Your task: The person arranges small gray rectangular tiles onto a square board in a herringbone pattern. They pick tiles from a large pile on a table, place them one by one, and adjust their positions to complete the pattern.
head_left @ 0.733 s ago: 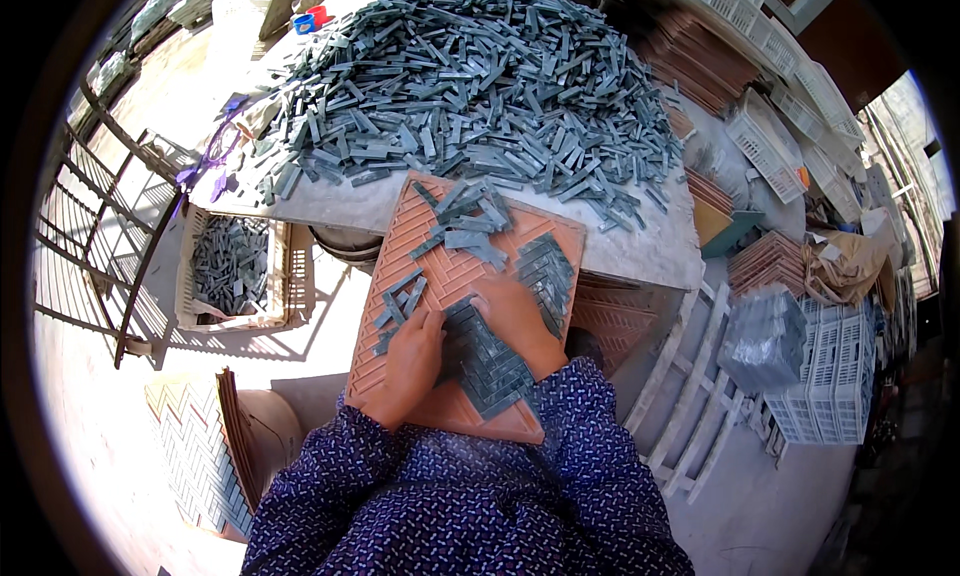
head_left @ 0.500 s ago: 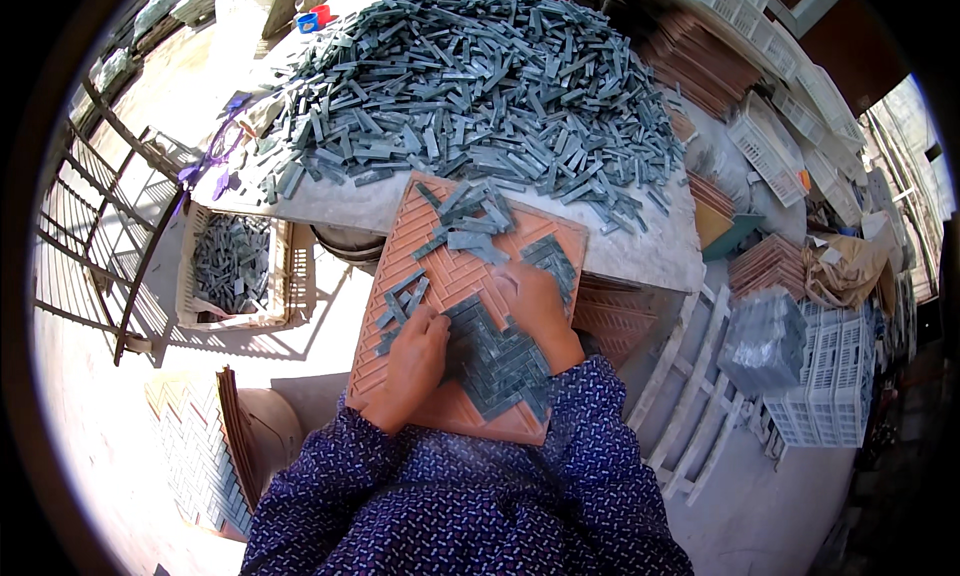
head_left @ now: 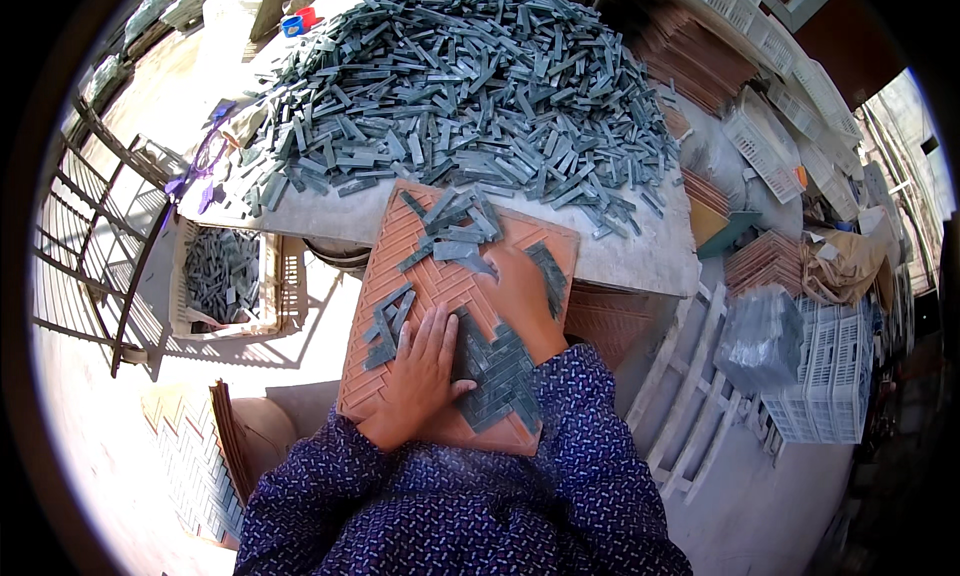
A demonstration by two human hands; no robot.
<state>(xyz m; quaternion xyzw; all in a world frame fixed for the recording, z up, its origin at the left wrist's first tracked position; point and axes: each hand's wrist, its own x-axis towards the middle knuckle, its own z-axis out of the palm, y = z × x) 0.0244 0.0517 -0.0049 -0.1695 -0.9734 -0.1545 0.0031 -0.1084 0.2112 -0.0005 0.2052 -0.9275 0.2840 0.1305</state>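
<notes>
Pressing grey strips (head_left: 495, 371) into orange mould board (head_left: 420, 251), left hand (head_left: 420, 371) flat.

grey-green strips (head_left: 470, 76) piled high, an orange-brown herringbone-grooved tray (head_left: 420, 266). sleeves (head_left: 480, 496) deep blue with tiny pale dots, and a white crate (head_left: 825, 376).

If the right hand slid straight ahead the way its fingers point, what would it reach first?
Most likely the loose grey strips at the far end of the orange grid board. The right hand lies flat, fingers pointing up the board toward them; beyond lies the big strip pile.
</notes>
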